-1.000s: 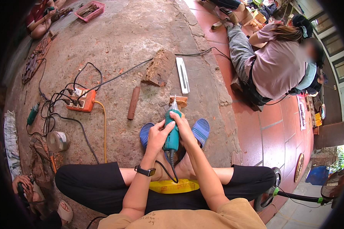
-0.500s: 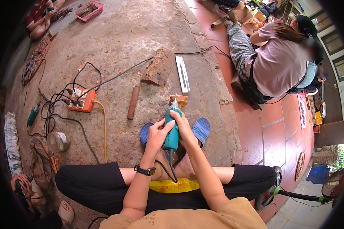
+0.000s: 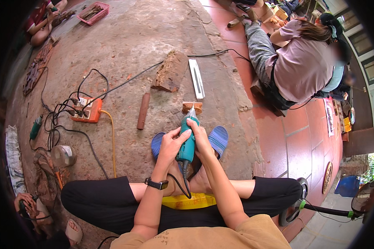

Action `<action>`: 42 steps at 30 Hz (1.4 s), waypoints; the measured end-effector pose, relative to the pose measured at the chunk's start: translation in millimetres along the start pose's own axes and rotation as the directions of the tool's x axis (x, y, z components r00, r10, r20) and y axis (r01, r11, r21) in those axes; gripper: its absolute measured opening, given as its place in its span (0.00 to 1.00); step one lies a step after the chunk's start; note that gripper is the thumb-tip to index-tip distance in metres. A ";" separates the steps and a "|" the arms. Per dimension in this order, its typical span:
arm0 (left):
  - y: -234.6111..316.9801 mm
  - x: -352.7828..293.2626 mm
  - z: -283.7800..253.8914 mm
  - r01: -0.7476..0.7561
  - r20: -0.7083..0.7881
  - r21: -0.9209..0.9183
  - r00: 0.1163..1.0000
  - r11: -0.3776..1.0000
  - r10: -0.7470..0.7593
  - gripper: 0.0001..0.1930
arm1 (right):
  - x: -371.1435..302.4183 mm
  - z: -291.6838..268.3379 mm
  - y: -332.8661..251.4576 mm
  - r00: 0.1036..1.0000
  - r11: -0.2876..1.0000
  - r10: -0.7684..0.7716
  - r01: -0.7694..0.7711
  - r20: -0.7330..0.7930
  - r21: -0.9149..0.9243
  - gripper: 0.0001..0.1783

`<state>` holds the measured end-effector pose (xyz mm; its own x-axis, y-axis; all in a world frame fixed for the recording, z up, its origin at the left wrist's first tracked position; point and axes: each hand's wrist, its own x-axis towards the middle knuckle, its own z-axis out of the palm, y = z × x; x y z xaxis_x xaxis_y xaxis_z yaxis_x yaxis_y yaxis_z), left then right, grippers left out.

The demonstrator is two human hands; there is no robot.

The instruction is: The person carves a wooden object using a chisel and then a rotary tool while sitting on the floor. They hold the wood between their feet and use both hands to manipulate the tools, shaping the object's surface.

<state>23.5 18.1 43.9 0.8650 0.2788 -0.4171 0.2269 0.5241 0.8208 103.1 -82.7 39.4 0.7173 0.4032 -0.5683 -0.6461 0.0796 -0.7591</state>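
Between my two hands is a teal corded rotary tool (image 3: 186, 146), its thin bit pointing away from me. My left hand (image 3: 170, 143) wraps the tool's left side, with the thumb lying across its body. From the right, my right hand (image 3: 201, 136) grips it near the front. Just beyond the nose lies a small reddish-brown wooden block (image 3: 198, 108), overlapped by the bit; whether they touch I cannot tell. Blue slippers (image 3: 218, 139) are on the ground on either side of my hands. The tool's black cord loops down between my forearms.
A reddish-brown stick (image 3: 143, 111), a rough wood chunk (image 3: 170, 71) and a white slotted strip (image 3: 196, 79) lie ahead. To the left, an orange power strip (image 3: 87, 110) has several cords plugged in, near another teal rotary tool (image 3: 36, 127). A person (image 3: 301, 62) sits at the right.
The view has shifted slightly. Both hands keep the rotary tool in nearly the same place, its bit still over the small wooden block.
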 end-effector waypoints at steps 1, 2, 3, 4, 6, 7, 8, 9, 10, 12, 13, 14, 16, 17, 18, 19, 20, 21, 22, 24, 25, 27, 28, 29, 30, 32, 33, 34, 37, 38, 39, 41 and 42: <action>0.7 -0.8 0.2 -0.007 -0.011 0.014 1.000 1.000 0.007 0.27 | -0.8 2.0 -1.3 1.000 1.000 -0.001 0.001 0.002 -0.001 0.18; 0.9 -1.4 0.4 -0.014 -0.023 0.028 1.000 1.000 0.014 0.27 | -1.2 2.9 -2.2 1.000 1.000 -0.003 0.003 0.004 -0.002 0.18; 0.0 -1.6 1.2 -0.020 -0.029 0.025 0.999 0.999 0.021 0.27 | -0.6 1.6 -0.9 1.000 1.000 -0.011 0.011 -0.005 -0.004 0.18; -1.5 -1.9 2.2 -0.025 -0.037 0.022 0.999 0.999 0.026 0.27 | -0.6 0.4 1.2 1.000 1.000 -0.017 0.017 -0.013 -0.006 0.18; -3.1 0.1 1.4 -0.016 -0.039 0.045 0.999 0.999 0.017 0.25 | -0.3 -1.5 3.4 0.999 1.000 -0.025 0.026 -0.023 0.013 0.18; -3.0 2.4 0.6 0.000 -0.032 0.069 0.999 0.998 0.002 0.24 | -1.4 -1.9 2.9 0.999 0.999 -0.027 0.028 -0.026 0.034 0.18; -2.8 3.6 0.0 0.016 -0.025 0.093 1.000 0.996 -0.014 0.22 | -1.9 -2.1 2.7 0.999 0.998 -0.028 0.030 -0.029 0.054 0.18; -2.6 3.2 -0.6 0.016 -0.018 0.075 1.000 0.997 -0.015 0.22 | -1.4 -2.3 3.3 0.999 0.999 -0.023 0.024 -0.025 0.039 0.18; 0.4 1.6 0.1 0.016 -0.009 0.057 1.000 0.998 -0.016 0.22 | -0.7 -2.2 2.9 1.000 0.999 -0.020 0.020 -0.022 0.024 0.18; 1.0 0.7 0.0 0.006 -0.001 0.017 1.000 1.000 -0.006 0.24 | 0.6 -0.6 1.7 1.000 1.000 -0.014 0.014 -0.016 0.004 0.18; 0.1 0.2 -0.4 -0.006 -0.004 -0.006 1.000 1.000 0.006 0.25 | 0.1 3.4 -1.0 1.000 1.000 -0.012 0.012 -0.012 -0.004 0.18; -0.2 0.0 -0.5 -0.018 -0.007 -0.028 1.000 0.999 0.018 0.26 | -0.3 5.8 -2.7 1.000 1.000 -0.010 0.010 -0.008 -0.012 0.18; 3.8 -3.1 0.8 -0.010 -0.016 -0.020 1.000 1.000 0.009 0.25 | -0.5 6.7 -3.3 1.000 1.000 -0.012 0.012 -0.019 -0.019 0.18; 5.9 -4.3 1.7 -0.006 -0.021 -0.015 1.000 1.000 0.006 0.25 | -0.5 7.2 -3.2 1.000 1.000 -0.013 0.013 -0.023 -0.022 0.18; 3.8 -2.6 1.7 -0.006 -0.018 0.006 1.000 1.000 0.006 0.24 | 0.1 5.0 -1.2 0.999 1.000 -0.016 0.016 -0.036 -0.011 0.18; 0.7 0.0 1.5 -0.006 -0.016 0.027 1.000 1.000 0.006 0.23 | -0.2 2.5 0.9 0.999 1.000 -0.019 0.019 -0.049 -0.001 0.18; -1.7 1.8 0.9 -0.006 -0.013 0.048 1.000 0.999 0.006 0.22 | 0.2 0.7 2.8 0.998 1.000 -0.021 0.022 -0.063 0.009 0.19; -3.5 3.1 -0.5 -0.004 -0.010 0.042 1.000 0.999 0.004 0.22 | 1.2 -0.2 4.6 0.998 0.999 -0.027 0.029 -0.056 0.024 0.19; -3.3 3.8 -0.7 0.000 -0.006 0.035 1.000 0.999 0.000 0.22 | 0.5 0.1 4.5 0.998 0.999 -0.034 0.036 -0.052 0.040 0.19; -2.7 2.5 -0.3 -0.004 -0.002 -0.003 1.000 1.000 0.004 0.23 | 0.2 0.3 4.2 0.999 0.999 -0.027 0.028 -0.039 0.027 0.19; 1.3 -0.4 1.0 -0.012 -0.002 -0.034 1.000 0.999 0.012 0.24 | 1.3 0.7 2.8 0.999 1.000 -0.016 0.016 -0.029 0.000 0.19; 2.9 -2.5 1.4 -0.018 -0.008 -0.052 1.000 0.998 0.018 0.25 | 1.3 2.6 0.7 1.000 0.999 -0.009 0.008 -0.021 -0.031 0.19; 2.0 -2.6 0.0 -0.017 -0.015 -0.040 1.000 0.999 0.017 0.26 | 0.1 5.7 -0.9 1.000 0.999 -0.014 0.014 -0.021 -0.035 0.19; 1.6 -2.4 -0.7 -0.017 -0.022 -0.028 1.000 0.999 0.016 0.26 | -0.3 7.4 -2.1 1.000 0.999 -0.020 0.019 -0.022 -0.039 0.19; 1.5 -2.0 -0.3 -0.013 -0.019 -0.017 1.000 1.000 0.013 0.26 | 1.2 4.2 -0.3 1.000 0.999 -0.016 0.015 -0.018 -0.032 0.19; 1.5 -1.7 0.7 -0.005 -0.014 0.006 1.000 1.000 0.005 0.26 | 2.4 -2.8 3.9 1.000 1.000 -0.005 0.005 -0.012 -0.016 0.19; 2.0 -1.1 1.2 -0.001 -0.014 0.021 1.000 1.000 0.001 0.25 | 3.3 -4.8 6.7 1.000 1.000 -0.018 0.018 -0.016 0.010 0.19; 2.1 -0.4 1.7 0.005 -0.014 0.036 1.000 0.999 -0.005 0.24 | 1.2 -3.7 6.6 0.999 0.999 -0.028 0.029 -0.023 0.037 0.20; 2.0 1.5 1.1 0.021 -0.003 0.045 1.000 0.999 -0.021 0.23 | -4.9 1.6 2.3 0.998 0.996 -0.039 0.042 -0.041 0.075 0.18; 1.9 1.7 0.7 0.024 0.003 0.043 1.000 0.999 -0.025 0.23 | -6.0 3.0 0.9 0.998 0.996 -0.039 0.043 -0.046 0.081 0.17; 1.9 1.4 0.2 0.019 0.006 0.040 1.000 0.999 -0.020 0.23 | -5.2 2.4 1.4 0.999 0.997 -0.034 0.037 -0.034 0.066 0.17; 3.1 0.2 0.8 0.008 0.013 0.031 1.000 0.999 -0.008 0.23 | -3.0 -0.3 1.6 1.000 0.999 -0.025 0.026 -0.011 0.034 0.17; 4.6 -1.0 1.6 0.010 0.007 0.036 1.000 0.999 -0.010 0.23 | -2.3 -0.5 1.9 1.000 0.999 -0.024 0.025 -0.013 0.038 0.16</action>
<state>24.3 19.0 48.7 0.8658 0.2681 -0.4226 0.2514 0.4972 0.8304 100.3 -84.0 39.2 0.7362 0.3895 -0.5535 -0.6375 0.1246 -0.7603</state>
